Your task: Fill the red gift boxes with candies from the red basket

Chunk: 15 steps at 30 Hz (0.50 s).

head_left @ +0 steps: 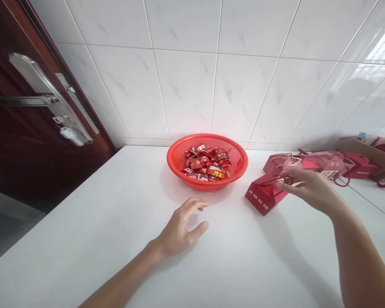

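Observation:
My right hand (300,184) pinches the cord at the top of a small red gift box (262,197) with pale lettering on its side. The box is tilted, and its underside is hidden. Over the white table, my left hand (186,224) is held with thumb and fingers apart and nothing between them. In front of it stands a red plastic basket (176,164) with perforated walls. Several red-wrapped sweets (207,164) lie heaped inside.
More red gift boxes (333,161) with cords stand together at the right, by the tiled wall (186,94). Behind them is a cardboard box (380,156) with red items in it. A dark red door (6,137) with a metal handle is at the left, past the white table (109,205).

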Each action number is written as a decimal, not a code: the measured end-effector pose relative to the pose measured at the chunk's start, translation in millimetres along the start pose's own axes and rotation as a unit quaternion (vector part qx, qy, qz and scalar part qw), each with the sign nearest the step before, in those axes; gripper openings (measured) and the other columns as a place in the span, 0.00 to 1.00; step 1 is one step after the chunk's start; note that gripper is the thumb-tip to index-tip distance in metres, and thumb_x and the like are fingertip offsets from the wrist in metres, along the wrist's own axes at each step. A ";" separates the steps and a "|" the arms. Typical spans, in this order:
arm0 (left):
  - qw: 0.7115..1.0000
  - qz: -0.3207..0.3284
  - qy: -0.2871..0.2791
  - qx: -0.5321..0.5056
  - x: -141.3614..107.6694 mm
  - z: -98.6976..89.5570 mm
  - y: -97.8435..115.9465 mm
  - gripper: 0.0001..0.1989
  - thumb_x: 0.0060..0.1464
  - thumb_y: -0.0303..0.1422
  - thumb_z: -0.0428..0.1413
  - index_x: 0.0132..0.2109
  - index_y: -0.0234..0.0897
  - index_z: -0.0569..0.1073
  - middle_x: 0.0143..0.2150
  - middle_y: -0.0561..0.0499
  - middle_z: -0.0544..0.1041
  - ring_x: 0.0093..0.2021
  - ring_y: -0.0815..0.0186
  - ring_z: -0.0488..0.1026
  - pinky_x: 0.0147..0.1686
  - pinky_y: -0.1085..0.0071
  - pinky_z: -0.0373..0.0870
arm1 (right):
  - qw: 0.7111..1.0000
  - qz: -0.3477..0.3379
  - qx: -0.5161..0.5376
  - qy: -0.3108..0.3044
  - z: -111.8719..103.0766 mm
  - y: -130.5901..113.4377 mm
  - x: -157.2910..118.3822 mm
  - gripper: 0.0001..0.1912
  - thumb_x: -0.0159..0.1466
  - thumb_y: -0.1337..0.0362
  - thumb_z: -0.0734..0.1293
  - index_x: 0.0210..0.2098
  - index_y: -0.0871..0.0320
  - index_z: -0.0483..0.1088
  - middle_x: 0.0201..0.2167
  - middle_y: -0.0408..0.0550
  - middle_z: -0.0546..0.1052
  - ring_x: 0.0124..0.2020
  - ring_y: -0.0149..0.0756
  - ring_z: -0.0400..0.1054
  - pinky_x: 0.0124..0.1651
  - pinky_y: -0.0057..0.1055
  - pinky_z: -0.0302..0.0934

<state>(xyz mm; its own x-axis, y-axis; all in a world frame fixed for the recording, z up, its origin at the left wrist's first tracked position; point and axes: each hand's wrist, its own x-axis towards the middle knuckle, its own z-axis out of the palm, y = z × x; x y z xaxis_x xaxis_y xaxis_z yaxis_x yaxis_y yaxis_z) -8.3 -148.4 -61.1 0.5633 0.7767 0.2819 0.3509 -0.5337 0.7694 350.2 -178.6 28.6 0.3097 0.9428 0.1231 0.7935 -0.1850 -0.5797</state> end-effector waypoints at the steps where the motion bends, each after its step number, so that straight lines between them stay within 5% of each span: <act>1: 1.000 0.000 -0.001 0.000 0.2 0.0 -0.2 0.15 0.61 0.36 0.56 0.54 0.40 0.71 0.50 0.46 0.75 0.51 0.60 0.75 0.51 0.63 0.74 | 1.000 -0.009 0.003 -0.002 5.1 4.5 -2.0 0.23 0.52 0.45 0.69 0.40 0.54 0.76 0.37 0.51 0.81 0.39 0.50 0.75 0.39 0.43 0.67; 10: 1.000 0.000 -0.016 -0.001 0.6 1.5 -5.1 0.15 0.62 0.36 0.55 0.55 0.41 0.71 0.51 0.45 0.76 0.50 0.60 0.76 0.52 0.62 0.74 | 0.995 -0.086 -0.038 0.036 48.3 24.4 -19.2 0.22 0.59 0.48 0.66 0.47 0.54 0.73 0.46 0.54 0.81 0.45 0.52 0.74 0.44 0.45 0.68; 15: 1.000 0.006 -0.025 0.007 1.0 0.5 -3.9 0.14 0.61 0.35 0.55 0.54 0.41 0.72 0.51 0.45 0.77 0.49 0.60 0.77 0.50 0.62 0.76 | 0.995 -0.050 -0.063 0.065 41.0 31.9 -25.7 0.24 0.60 0.46 0.65 0.48 0.55 0.74 0.45 0.55 0.81 0.43 0.51 0.75 0.41 0.44 0.67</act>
<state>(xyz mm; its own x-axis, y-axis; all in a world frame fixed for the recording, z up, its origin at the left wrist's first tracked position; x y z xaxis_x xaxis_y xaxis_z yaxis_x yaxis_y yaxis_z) -8.7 -145.7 -64.2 0.6036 0.7532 0.2616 0.3546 -0.5475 0.7580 346.0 -197.3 -26.1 0.2834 0.9164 0.2827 0.8805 -0.1318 -0.4554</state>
